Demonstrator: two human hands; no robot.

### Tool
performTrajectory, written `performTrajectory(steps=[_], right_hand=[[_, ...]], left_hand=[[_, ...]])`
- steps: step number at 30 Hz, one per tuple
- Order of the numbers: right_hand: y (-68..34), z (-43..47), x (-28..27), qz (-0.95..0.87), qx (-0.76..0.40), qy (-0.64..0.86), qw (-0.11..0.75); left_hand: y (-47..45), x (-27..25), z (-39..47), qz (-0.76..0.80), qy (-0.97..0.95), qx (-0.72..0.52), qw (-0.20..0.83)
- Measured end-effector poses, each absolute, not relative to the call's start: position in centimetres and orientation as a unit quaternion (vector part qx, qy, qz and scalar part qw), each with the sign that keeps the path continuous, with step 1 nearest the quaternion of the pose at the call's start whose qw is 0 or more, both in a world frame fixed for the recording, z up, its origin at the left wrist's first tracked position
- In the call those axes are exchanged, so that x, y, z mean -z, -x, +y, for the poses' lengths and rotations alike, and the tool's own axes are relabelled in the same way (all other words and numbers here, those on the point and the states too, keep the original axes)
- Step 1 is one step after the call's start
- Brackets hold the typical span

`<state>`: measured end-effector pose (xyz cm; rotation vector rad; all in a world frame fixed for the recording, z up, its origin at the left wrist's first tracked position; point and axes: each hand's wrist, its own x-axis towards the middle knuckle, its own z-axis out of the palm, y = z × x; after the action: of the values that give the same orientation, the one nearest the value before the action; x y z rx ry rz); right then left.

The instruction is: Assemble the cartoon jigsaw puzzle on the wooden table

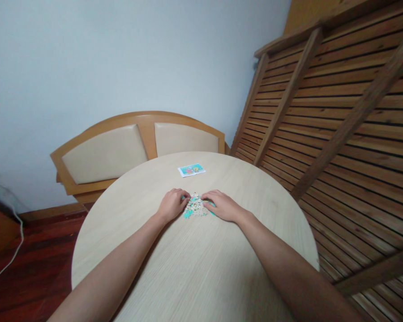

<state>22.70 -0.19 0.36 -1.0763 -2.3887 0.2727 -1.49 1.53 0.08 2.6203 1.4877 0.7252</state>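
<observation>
A small heap of jigsaw puzzle pieces, some pale and some turquoise, lies on the round table. My left hand rests against the heap's left edge, its fingers bent and the thumb a little apart. On the opposite edge is my right hand, with its thumb and fingers spread at the pieces. Neither hand visibly lifts a piece; the fingertips partly hide the heap's sides. Beyond the heap lies a small picture card with cartoon figures on a turquoise ground.
A wooden bench or headboard with cream panels stands behind the table, against a pale wall. To the right leans a large slatted wooden frame, close to the table's edge. A white cable hangs at the left above the dark red floor.
</observation>
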Motion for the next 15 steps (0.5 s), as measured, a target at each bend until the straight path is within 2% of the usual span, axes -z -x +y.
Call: performTrajectory(steps=[10, 15], right_hand=[[-23.6, 0.5, 0.0, -0.866, -0.09, 0.409, 0.273], [-24.1, 0.9, 0.4, -0.85, -0.098, 0.443, 0.269]], left_hand=[[1.6, -0.2, 1.5, 0.512, -0.814, -0.268, 0.065], [2.1, -0.5, 1.6, 0.539, -0.792, -0.282, 0.043]])
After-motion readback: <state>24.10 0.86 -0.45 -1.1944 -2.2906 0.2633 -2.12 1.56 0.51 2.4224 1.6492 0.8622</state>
